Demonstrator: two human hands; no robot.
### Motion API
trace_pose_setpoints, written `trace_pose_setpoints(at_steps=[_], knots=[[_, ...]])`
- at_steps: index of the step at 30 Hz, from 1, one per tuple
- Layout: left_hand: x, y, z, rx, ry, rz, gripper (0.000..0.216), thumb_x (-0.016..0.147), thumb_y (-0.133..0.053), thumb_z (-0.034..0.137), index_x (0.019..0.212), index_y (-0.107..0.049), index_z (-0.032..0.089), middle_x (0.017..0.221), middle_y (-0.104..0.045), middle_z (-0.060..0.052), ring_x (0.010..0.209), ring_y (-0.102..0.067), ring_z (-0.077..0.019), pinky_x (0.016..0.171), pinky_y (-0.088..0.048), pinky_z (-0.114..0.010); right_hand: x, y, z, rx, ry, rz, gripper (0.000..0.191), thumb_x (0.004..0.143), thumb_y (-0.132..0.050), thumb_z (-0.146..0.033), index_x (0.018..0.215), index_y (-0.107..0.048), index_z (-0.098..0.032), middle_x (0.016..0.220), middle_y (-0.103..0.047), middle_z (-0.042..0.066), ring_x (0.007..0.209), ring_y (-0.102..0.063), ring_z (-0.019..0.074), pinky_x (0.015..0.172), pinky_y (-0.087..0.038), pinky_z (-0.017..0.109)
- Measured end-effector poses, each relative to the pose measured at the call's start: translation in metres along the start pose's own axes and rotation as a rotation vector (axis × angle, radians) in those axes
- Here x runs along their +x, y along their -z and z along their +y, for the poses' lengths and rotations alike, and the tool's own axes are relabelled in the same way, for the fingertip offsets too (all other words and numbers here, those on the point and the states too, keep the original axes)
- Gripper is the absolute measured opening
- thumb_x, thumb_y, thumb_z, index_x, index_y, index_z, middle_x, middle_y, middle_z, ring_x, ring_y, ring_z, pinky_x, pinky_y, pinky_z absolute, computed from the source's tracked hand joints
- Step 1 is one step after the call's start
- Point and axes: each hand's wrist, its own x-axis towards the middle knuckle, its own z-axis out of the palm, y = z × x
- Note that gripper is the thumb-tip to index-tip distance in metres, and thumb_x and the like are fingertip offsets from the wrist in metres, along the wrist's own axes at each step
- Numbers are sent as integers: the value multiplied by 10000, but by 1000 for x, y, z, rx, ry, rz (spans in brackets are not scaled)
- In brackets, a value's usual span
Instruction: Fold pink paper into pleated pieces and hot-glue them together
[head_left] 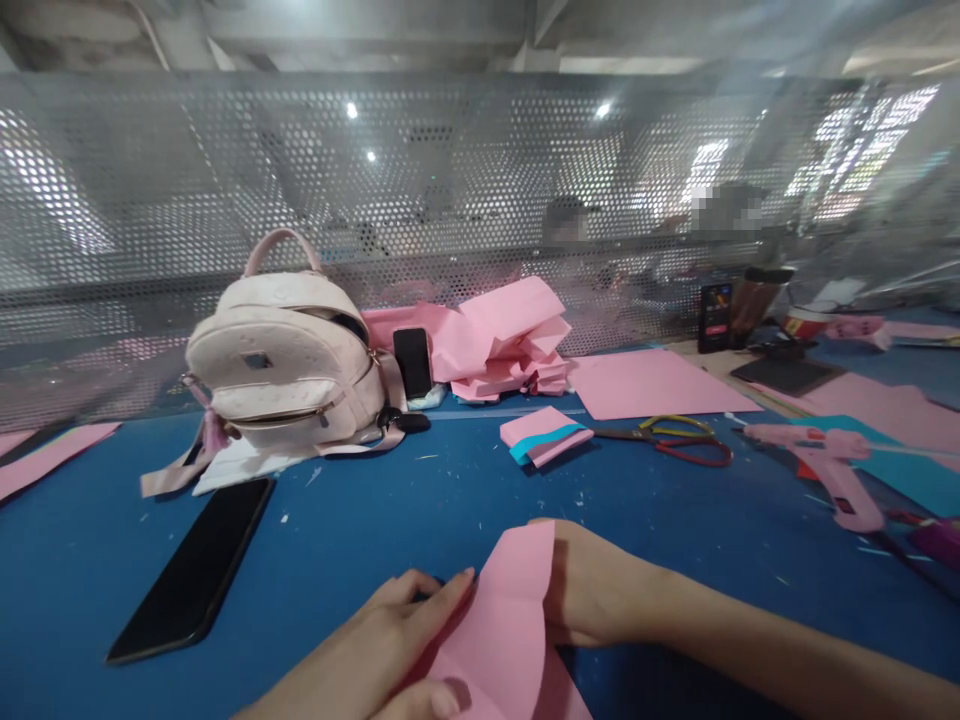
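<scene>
A folded pink paper sheet [504,630] lies on the blue table [360,530] just in front of me. My left hand [390,645] pinches its left edge, with the fingers pressed on the fold and the thumb low on the sheet. My right hand [592,590] is behind the sheet's right edge, curled round it; its fingers are mostly hidden by the paper.
A black phone [191,570] lies at the left, a pale pink backpack [289,365] behind it. Crumpled pink paper [502,340], a small pink-and-teal folded piece [544,436], scissors [675,440] and a pink glue gun [832,470] sit further back and right. A perforated metal screen [450,180] closes the far side.
</scene>
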Motion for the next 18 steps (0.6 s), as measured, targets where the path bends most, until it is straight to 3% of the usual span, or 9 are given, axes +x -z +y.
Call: trace_pose_setpoints(at_steps=[2, 4, 6, 8, 10, 15, 18], knots=[[-5, 3, 3, -98, 64, 30, 653, 921, -350, 666, 1499, -310, 364, 1362, -535, -79, 1231, -495, -290, 1082, -381, -453, 0, 1, -1, -13, -5, -10, 148, 962, -502, -326, 955, -599, -215, 990, -654, 13, 852, -525, 182, 762, -364, 326], [-10, 4, 2, -151, 197, 13, 617, 926, -311, 676, 1485, -311, 416, 1508, -419, -15, 1395, -337, -318, 1169, -229, -531, 1, 4, -2, -17, -7, -16, 158, 967, -497, -330, 986, -603, -214, 1050, -651, 25, 890, -532, 188, 794, -385, 332], [-12, 5, -2, -176, 309, -19, 620, 920, -286, 693, 1485, -293, 438, 1585, -296, 49, 1475, -170, -330, 1189, -85, -581, 2, 6, -2, -16, -7, -11, 166, 961, -513, -330, 1032, -604, -211, 1107, -643, 28, 930, -536, 190, 827, -401, 335], [-11, 6, -7, -191, 355, -24, 641, 912, -266, 711, 1488, -292, 431, 1595, -261, 73, 1490, -114, -325, 1189, -18, -586, 3, 8, -2, -20, -3, 4, 198, 955, -530, -335, 1088, -596, -204, 1155, -630, 31, 978, -532, 193, 866, -403, 337], [-9, 8, -9, -198, 356, -7, 654, 911, -264, 716, 1485, -318, 408, 1577, -308, 63, 1485, -152, -314, 1197, -25, -567, 3, 9, -3, -28, -1, 6, 213, 957, -529, -339, 1110, -588, -202, 1160, -625, 32, 987, -530, 193, 872, -398, 335], [-1, 16, -9, -296, 309, 110, 611, 952, -260, 658, 1419, -471, 326, 1479, -482, 27, 1401, -372, -274, 1198, -188, -471, 5, 11, -5, -115, -26, -68, 161, 972, -501, -347, 943, -590, -216, 985, -626, 18, 831, -515, 191, 645, -330, 333], [1, 16, -11, -339, 304, 172, 537, 972, -302, 601, 1373, -528, 324, 1433, -531, 49, 1364, -427, -256, 1178, -252, -416, 7, 11, -6, -127, -21, -55, 149, 970, -507, -336, 978, -578, -206, 931, -613, 9, 807, -498, 187, 621, -286, 340]])
